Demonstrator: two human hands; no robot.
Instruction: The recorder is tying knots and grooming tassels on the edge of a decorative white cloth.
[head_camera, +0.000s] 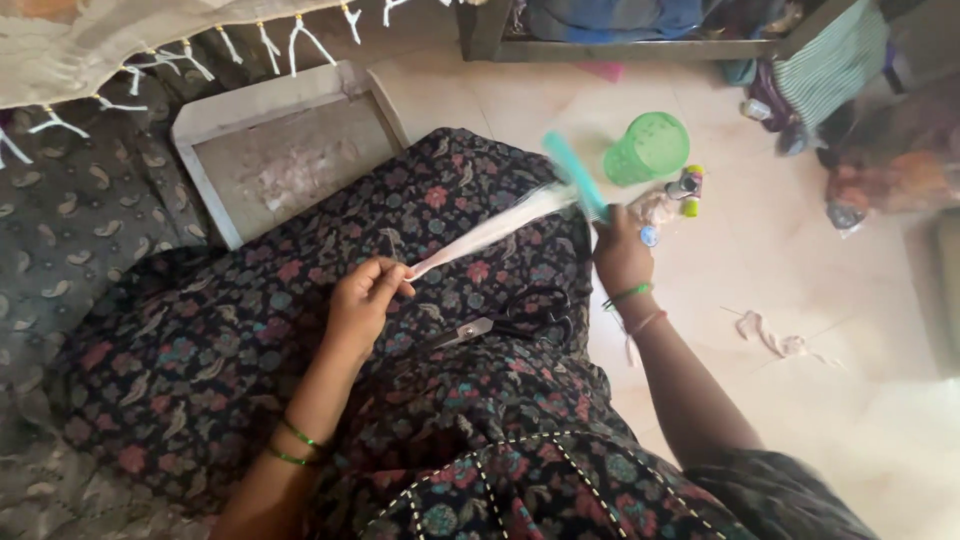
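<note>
My left hand (362, 298) pinches one end of a white fibre strand (490, 230) over my lap. The strand stretches up and to the right to my right hand (620, 255), which grips a teal comb (577, 175), blurred by motion, at the strand's far end. Black-handled scissors (505, 320) lie on the dark floral cloth (250, 340) of my lap, between the two hands. Both wrists wear green bangles.
A green plastic cup (648, 148) stands on the pale tiled floor (800, 270) beyond my right hand, with small bottles (688, 188) beside it. A grey wooden tray (280, 145) lies at the upper left. White scraps (770, 335) lie on the floor at the right.
</note>
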